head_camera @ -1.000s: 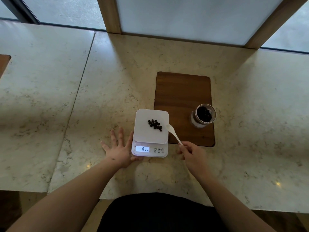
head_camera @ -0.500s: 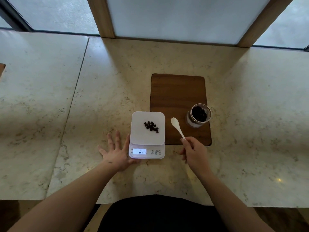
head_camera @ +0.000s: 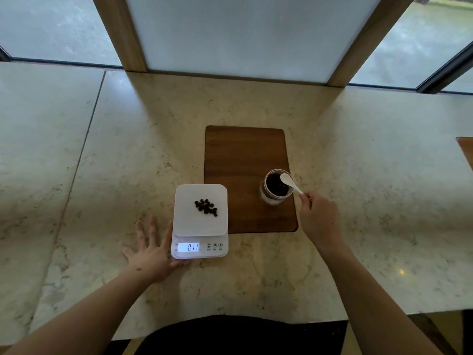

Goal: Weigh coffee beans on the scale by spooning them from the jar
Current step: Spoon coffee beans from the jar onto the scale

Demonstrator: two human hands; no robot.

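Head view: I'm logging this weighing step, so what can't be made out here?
- Scale display: unit and button labels too small.
- Jar fill level: seen from above, spoon covers part of the mouth.
- Spoon handle end: hidden in the right hand.

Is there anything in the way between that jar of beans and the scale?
Nothing visible. Only bare wooden board lies between the jar and the scale. The right hand holds the spoon over the jar's open mouth.
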